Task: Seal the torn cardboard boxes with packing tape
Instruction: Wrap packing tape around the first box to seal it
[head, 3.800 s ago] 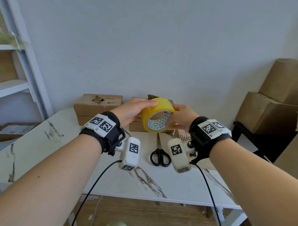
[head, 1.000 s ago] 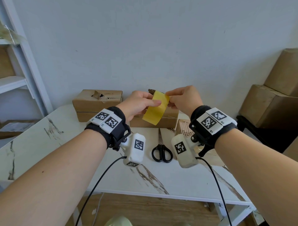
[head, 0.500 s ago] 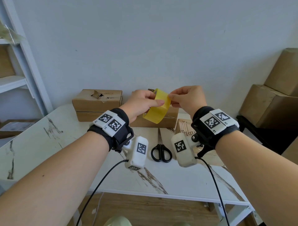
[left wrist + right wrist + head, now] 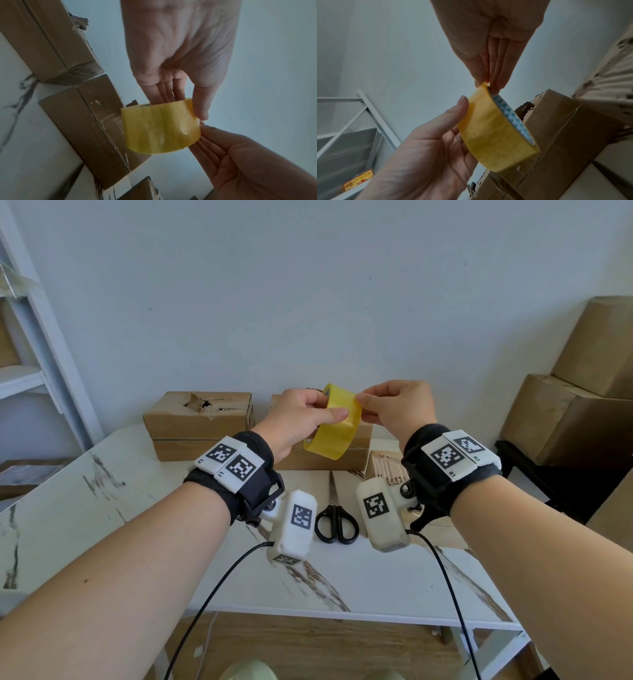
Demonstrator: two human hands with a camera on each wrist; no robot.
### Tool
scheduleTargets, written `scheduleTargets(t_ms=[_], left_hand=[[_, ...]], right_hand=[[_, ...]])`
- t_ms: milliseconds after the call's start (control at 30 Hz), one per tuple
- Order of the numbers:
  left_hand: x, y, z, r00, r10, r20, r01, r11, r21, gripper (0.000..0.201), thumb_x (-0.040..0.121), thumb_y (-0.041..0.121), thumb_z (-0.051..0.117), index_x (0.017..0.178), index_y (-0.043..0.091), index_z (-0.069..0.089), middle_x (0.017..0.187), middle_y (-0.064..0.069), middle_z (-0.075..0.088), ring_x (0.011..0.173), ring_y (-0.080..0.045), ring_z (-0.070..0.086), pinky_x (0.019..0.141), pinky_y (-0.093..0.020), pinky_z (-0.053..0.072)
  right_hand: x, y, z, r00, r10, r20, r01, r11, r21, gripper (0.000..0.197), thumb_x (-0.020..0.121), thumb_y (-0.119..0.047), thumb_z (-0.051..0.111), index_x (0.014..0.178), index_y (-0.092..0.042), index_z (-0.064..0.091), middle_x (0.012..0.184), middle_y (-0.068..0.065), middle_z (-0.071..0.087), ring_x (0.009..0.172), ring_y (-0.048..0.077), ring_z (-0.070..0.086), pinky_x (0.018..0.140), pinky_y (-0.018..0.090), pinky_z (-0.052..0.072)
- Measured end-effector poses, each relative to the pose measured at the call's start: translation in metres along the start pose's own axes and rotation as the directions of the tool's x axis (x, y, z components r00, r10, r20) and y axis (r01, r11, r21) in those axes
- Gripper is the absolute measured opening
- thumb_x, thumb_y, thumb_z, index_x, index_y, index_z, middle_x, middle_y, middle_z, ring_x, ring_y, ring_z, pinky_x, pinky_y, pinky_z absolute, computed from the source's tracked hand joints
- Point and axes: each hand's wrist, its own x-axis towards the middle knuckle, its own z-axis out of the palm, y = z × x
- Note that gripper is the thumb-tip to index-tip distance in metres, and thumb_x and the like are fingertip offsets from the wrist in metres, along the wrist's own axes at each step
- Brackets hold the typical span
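Observation:
A yellow roll of packing tape (image 4: 337,424) (image 4: 161,127) (image 4: 496,129) is held in the air above the table, in front of two torn cardboard boxes. My left hand (image 4: 305,419) (image 4: 187,102) grips the roll, thumb on its outer face and fingers behind it. My right hand (image 4: 383,409) (image 4: 489,81) pinches the roll's upper edge between thumb and fingertips. The left box (image 4: 200,422) has a ragged hole in its top. The second box (image 4: 329,453) (image 4: 89,128) sits behind the roll, mostly hidden by my hands.
Black scissors (image 4: 335,520) lie on the white marbled table (image 4: 102,508) below my wrists. A piece of corrugated cardboard (image 4: 385,470) lies at the right. Stacked brown boxes (image 4: 575,405) stand on the far right, a white shelf (image 4: 34,378) on the left.
The roll went from facing me flat to being turned edge-on and lifted. In the last second both hands kept turning it, and my right fingers stayed pinched at its top edge.

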Motion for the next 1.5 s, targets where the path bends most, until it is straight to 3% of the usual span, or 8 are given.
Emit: scheduleTargets(t_ms=[167,533,633,767,900,1033,1133,1500], left_hand=[[-0.002,0.001,0.001,1.000,0.005,-0.020,-0.006,1.000,-0.013,0.011,0.080,0.015,0.072,0.089,0.015,0.065,0.092,-0.006,0.069,0.090,-0.021,0.064,0.086,-0.040,0.052],[-0.005,0.003,0.000,1.000,0.000,-0.031,0.000,1.000,0.001,0.011,0.080,0.015,0.072,0.090,0.015,0.066,0.094,-0.006,0.069,0.090,-0.021,0.065,0.083,-0.037,0.053],[-0.004,0.005,0.002,0.998,0.014,-0.056,-0.010,0.996,0.086,0.017,0.079,0.019,0.074,0.094,0.014,0.066,0.098,-0.007,0.070,0.091,-0.021,0.066,0.077,-0.033,0.054],[-0.004,0.008,0.004,0.997,0.050,-0.065,-0.031,0.965,0.259,0.027,0.078,0.028,0.075,0.100,0.014,0.068,0.101,-0.004,0.070,0.096,-0.019,0.065,0.084,-0.034,0.052],[-0.005,0.011,0.003,0.996,0.083,-0.039,-0.058,0.903,0.426,0.027,0.079,0.032,0.074,0.098,0.013,0.069,0.098,-0.005,0.070,0.092,-0.019,0.062,0.073,-0.026,0.046],[-0.006,0.015,0.002,0.992,0.128,0.007,-0.107,0.798,0.594,0.036,0.080,0.034,0.073,0.100,0.005,0.068,0.095,-0.011,0.068,0.084,-0.021,0.059,0.077,-0.033,0.049],[-0.009,0.017,0.002,0.986,0.156,0.052,-0.148,0.703,0.695,0.035,0.078,0.034,0.073,0.101,0.008,0.068,0.099,-0.009,0.068,0.092,-0.022,0.062,0.080,-0.034,0.049],[-0.018,0.019,0.003,0.970,0.189,0.155,-0.237,0.568,0.788,0.032,0.080,0.034,0.071,0.099,0.007,0.066,0.098,-0.007,0.065,0.090,-0.023,0.060,0.077,-0.036,0.050]], right_hand=[[-0.003,-0.001,0.004,0.997,-0.056,-0.058,0.054,0.998,-0.033,0.014,0.081,-0.010,0.072,0.069,-0.014,0.067,0.075,0.010,0.071,0.072,0.025,0.071,0.077,0.040,0.059],[-0.002,-0.004,0.002,0.998,-0.054,-0.026,0.052,0.996,-0.066,0.015,0.079,-0.009,0.073,0.067,-0.012,0.064,0.073,0.010,0.070,0.074,0.027,0.071,0.077,0.043,0.059],[-0.003,-0.006,0.002,0.997,-0.075,-0.013,0.071,0.982,-0.177,0.012,0.082,-0.010,0.069,0.072,-0.017,0.067,0.074,0.008,0.071,0.075,0.024,0.072,0.079,0.040,0.058],[-0.004,-0.009,0.001,0.993,-0.120,0.015,0.116,0.911,-0.396,0.011,0.081,-0.010,0.064,0.078,-0.014,0.074,0.071,0.004,0.069,0.080,0.022,0.069,0.080,0.036,0.057],[-0.002,-0.010,0.000,0.991,-0.127,0.035,0.126,0.834,-0.537,0.016,0.080,-0.008,0.060,0.075,-0.015,0.073,0.074,0.004,0.068,0.084,0.024,0.067,0.075,0.031,0.055],[0.000,-0.008,0.000,0.993,-0.099,0.065,0.118,0.759,-0.640,0.019,0.082,-0.007,0.056,0.083,-0.011,0.074,0.082,0.010,0.072,0.084,0.024,0.067,0.070,0.028,0.054],[-0.001,-0.006,0.003,0.993,-0.070,0.095,0.117,0.688,-0.717,0.020,0.079,-0.008,0.053,0.088,-0.010,0.071,0.085,0.011,0.070,0.081,0.026,0.065,0.064,0.028,0.052],[-0.008,-0.008,0.001,0.984,-0.090,0.155,0.179,0.508,-0.842,0.016,0.079,-0.012,0.053,0.089,-0.011,0.065,0.084,0.008,0.067,0.080,0.028,0.063,0.069,0.030,0.052]])
